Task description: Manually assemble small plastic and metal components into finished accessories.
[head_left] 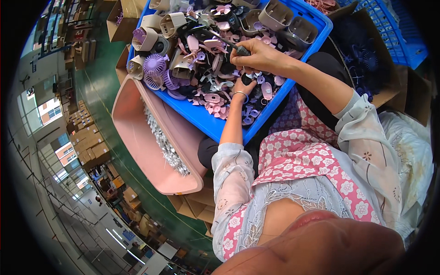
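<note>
My right hand (259, 56) is closed round the dark handle of a screwdriver (241, 50), its thin shaft pointing up and to the left over the pile. Just below it, my left hand (242, 87) is closed at a small dark piece, too covered by the fingers to name. Both hands are over a blue plastic crate (192, 114) heaped with pink, lilac, white and black plastic parts. Purple round fan grilles (155, 65) lie at the crate's left side. Beige hollow housings (276, 13) stand along its far edge, with more on the left.
A pink bin (137, 151) with silvery scraps (162, 137) stands left of the crate. On the right, a cardboard box (389, 73) holds dark blue fan grilles, with another blue crate (403, 32) behind. Stacked cartons (89, 144) line the green floor (103, 87) farther left.
</note>
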Demonstrator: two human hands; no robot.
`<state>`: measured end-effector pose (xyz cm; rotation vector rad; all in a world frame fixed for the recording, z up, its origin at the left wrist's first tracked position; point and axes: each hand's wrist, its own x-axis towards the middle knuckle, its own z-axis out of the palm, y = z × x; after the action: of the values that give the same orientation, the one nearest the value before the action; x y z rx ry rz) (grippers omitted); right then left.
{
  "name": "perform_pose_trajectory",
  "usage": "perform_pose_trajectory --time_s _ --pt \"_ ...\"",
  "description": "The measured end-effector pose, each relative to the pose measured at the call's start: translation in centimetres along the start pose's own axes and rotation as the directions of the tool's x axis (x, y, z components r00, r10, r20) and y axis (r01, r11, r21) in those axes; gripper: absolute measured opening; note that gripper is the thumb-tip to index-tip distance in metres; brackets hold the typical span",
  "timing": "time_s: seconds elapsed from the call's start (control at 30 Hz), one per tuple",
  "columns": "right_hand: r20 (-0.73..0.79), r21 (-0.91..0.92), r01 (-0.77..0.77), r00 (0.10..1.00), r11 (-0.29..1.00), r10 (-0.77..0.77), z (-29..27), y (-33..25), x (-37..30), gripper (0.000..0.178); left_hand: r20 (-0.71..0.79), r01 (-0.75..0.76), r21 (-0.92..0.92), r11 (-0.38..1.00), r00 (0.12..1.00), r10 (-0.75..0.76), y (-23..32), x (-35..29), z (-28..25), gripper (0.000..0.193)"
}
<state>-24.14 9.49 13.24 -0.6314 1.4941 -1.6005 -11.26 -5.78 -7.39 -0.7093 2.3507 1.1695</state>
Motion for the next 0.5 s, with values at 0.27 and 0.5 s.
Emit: perform_pose_trajectory --time_s 0.27,0.5 --pt "-0.022 -0.116 -0.013 1.000 0.993 0.010 -1.2 0.9 0.5 0.022 -0.023 0.010 0.025 1.000 1.000 -0.010 0.2 -1.3 1.2 0.041" --pt "0.010 -0.116 -0.025 1.000 0.993 0.026 -1.1 2.0 1.0 0.020 0.114 0.093 -0.901 0.424 0.993 0.023 3.0 -8.4 -2.5 0.045"
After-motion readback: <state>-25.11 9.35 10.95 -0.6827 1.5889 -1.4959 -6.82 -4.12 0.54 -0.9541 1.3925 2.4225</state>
